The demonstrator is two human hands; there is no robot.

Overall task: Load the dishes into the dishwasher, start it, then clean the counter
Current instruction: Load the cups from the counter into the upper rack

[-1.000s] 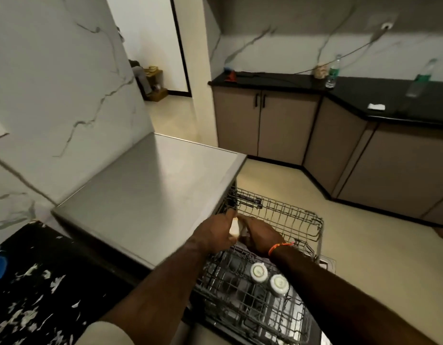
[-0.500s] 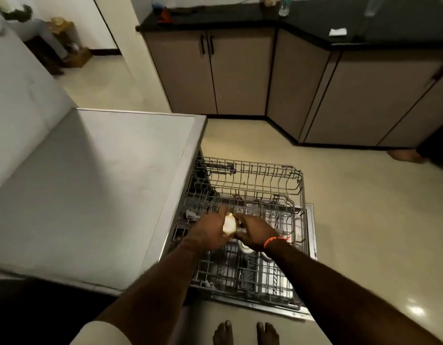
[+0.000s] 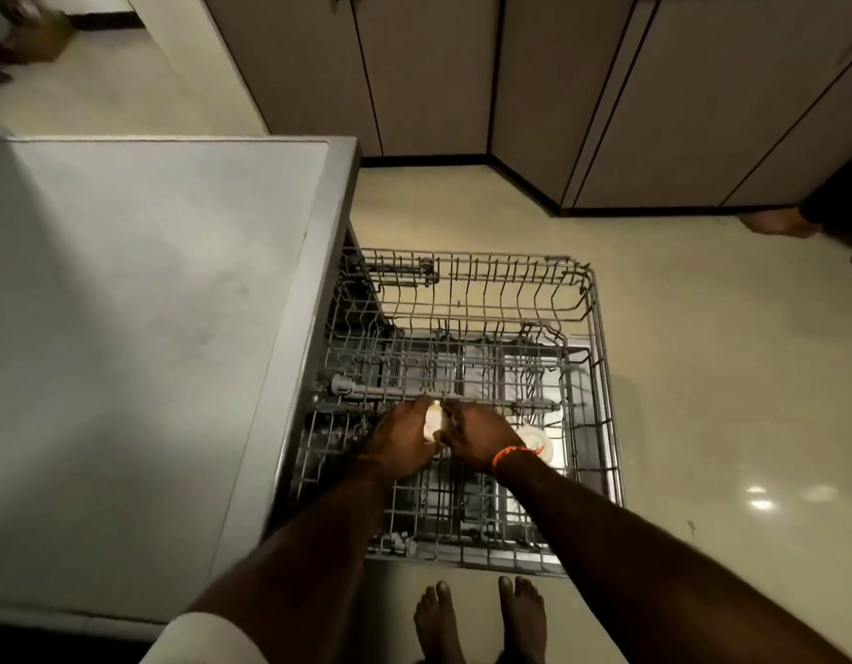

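Pale glossy floor tiles (image 3: pixel 678 424) are spreading out under the scene, with beige cabinet doors (image 3: pixel 433 74) lining the far side. Down the left, the grey top of the dishwasher (image 3: pixel 141 328) is filling much of the view, and its wire rack (image 3: pixel 596 337) is standing pulled out over the floor, with a lower level of wire and metal showing through it.

Both forearms are reaching forward and down from the bottom edge, angling in toward each other so that the hands are meeting over the near left part of the rack. The left hand (image 3: pixel 397 445) is showing its back to the camera, fingers curling round the left side of a small white dish (image 3: pixel 432 423). The right hand (image 3: pixel 477 436), wearing an orange band (image 3: pixel 510 455) at the wrist, is curling its fingers round the dish's other side. So the dish is being gripped between the two hands, held edge-up just above the wires; whether it is touching the rack cannot be told.

Just right of the right wrist, a second white round dish (image 3: pixel 539 445) is sitting in the rack. Two bare feet (image 3: pixel 481 620) are standing on the tiles just in front of the rack's near edge, and a white sleeve (image 3: pixel 199 639) is showing at the left arm's lower end.
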